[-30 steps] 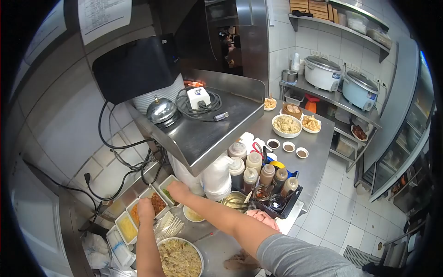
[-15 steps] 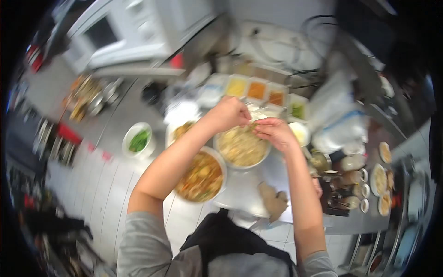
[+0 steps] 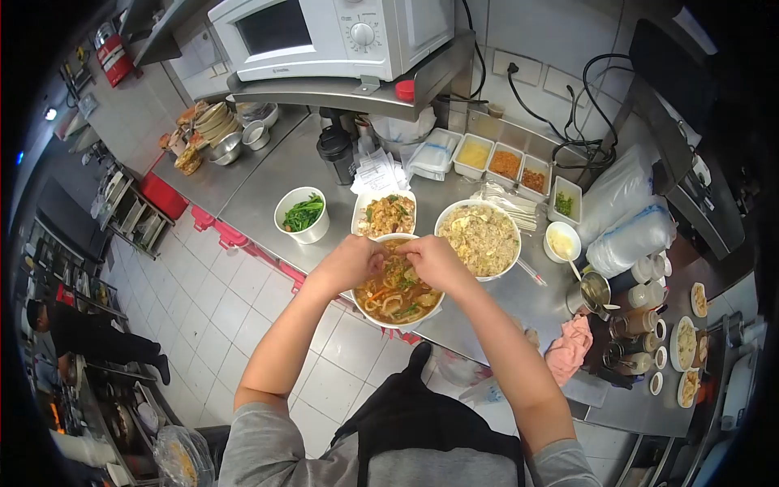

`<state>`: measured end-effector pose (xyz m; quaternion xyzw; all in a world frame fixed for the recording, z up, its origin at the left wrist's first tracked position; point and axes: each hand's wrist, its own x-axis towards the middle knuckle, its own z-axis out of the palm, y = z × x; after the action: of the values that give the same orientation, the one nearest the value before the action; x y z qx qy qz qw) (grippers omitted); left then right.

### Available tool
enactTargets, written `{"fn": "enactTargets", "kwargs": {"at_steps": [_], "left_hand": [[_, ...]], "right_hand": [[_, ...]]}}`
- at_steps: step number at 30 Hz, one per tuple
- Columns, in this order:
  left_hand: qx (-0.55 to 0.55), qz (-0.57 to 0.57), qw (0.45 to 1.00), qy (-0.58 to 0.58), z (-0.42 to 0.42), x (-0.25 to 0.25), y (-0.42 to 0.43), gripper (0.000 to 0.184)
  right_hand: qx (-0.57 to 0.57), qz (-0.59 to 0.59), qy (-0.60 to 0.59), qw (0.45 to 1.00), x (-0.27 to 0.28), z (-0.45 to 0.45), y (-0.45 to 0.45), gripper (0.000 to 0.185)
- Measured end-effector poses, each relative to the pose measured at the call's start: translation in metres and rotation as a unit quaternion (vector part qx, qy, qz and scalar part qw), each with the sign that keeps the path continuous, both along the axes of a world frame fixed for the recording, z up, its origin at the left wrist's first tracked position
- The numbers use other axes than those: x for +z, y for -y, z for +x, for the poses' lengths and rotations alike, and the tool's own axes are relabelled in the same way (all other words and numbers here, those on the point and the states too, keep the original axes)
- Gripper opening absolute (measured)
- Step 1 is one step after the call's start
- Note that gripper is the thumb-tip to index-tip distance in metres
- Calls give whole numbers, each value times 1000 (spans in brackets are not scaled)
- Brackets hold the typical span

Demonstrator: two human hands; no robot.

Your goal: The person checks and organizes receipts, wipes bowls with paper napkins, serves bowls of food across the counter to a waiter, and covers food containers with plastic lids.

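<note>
My left hand [image 3: 355, 263] and my right hand [image 3: 436, 263] are over a round bowl of soup [image 3: 398, 302] with noodles and vegetables in orange-brown broth. Both hands have their fingers pinched together, knuckles close to the far rim. Whatever is between the fingertips is too small to make out. Just beyond, a white container of a chopped, saucy dish [image 3: 390, 213] touches or nearly touches the soup bowl. To the right of my right hand stands a round bowl of fried rice [image 3: 479, 238]. A white tub of green leafy vegetables [image 3: 303, 214] stands left of my left hand.
Topping trays [image 3: 505, 164] line the back wall, with a small bowl and spoon [image 3: 561, 242] nearer. A microwave [image 3: 324, 36] sits on a shelf above. A pink cloth [image 3: 570, 351] lies at right. Another person [image 3: 97, 334] is at far left, near shelving.
My hands have moved left and nearer, from above the fried rice to above the soup bowl. The camera view has shifted, so the microwave and counter show more fully.
</note>
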<state>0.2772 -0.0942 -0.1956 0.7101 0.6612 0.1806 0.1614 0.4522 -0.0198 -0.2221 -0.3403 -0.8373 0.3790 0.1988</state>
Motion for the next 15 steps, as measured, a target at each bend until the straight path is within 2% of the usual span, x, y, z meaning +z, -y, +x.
{"fn": "enactTargets", "kwargs": {"at_steps": [3,4,5,6,9,11,13,15], "left_hand": [[-1,1,998,64,7,18,9,13],[14,25,997,66,5,6,8,14],[42,13,996,77,16,22,12,18],[48,73,993,81,16,10,11,22],[85,61,990,89,18,-7,11,19],[55,95,990,83,12,-22,11,12],[31,92,992,84,5,-36,16,12],[35,91,993,62,8,-27,18,16]], "right_hand": [[-20,75,-52,996,2,-5,16,16],[-31,113,-73,990,5,-6,22,15],[-60,126,-105,985,-14,-12,23,12],[-57,203,-134,968,-30,-15,20,9],[-3,223,-7,975,-50,-15,15,12],[60,155,25,986,-59,-9,15,15],[65,151,69,984,-21,2,27,16],[54,154,86,983,-7,4,29,16]]}}
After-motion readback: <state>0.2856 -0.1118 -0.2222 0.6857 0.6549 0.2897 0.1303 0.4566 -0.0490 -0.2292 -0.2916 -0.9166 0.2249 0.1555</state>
